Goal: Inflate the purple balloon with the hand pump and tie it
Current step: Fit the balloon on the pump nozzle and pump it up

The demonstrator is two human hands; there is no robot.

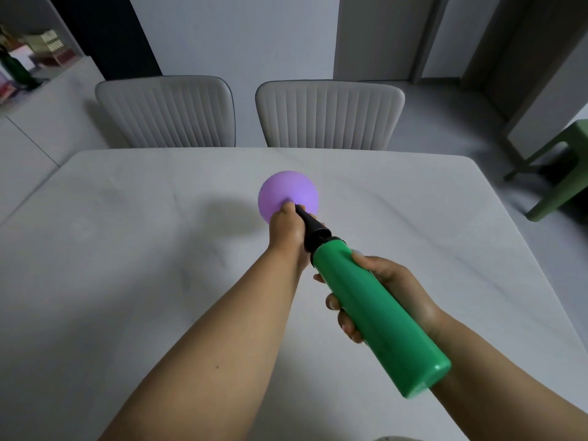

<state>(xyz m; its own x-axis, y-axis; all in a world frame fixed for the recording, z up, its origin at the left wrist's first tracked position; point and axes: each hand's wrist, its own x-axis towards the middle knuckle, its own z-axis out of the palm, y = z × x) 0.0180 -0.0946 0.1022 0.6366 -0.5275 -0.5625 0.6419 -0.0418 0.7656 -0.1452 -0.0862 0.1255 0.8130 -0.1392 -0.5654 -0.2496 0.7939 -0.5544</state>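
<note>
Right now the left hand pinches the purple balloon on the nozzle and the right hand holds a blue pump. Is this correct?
Not quite: the pump is green, not blue, as the head view shows. The rest holds: left hand pinches purple balloon on the black nozzle; right hand holds the pump.

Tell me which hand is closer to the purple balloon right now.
Left. The left hand pinches the purple balloon at the pump's black nozzle, touching it. The right hand grips the green pump barrel, farther back.
</note>
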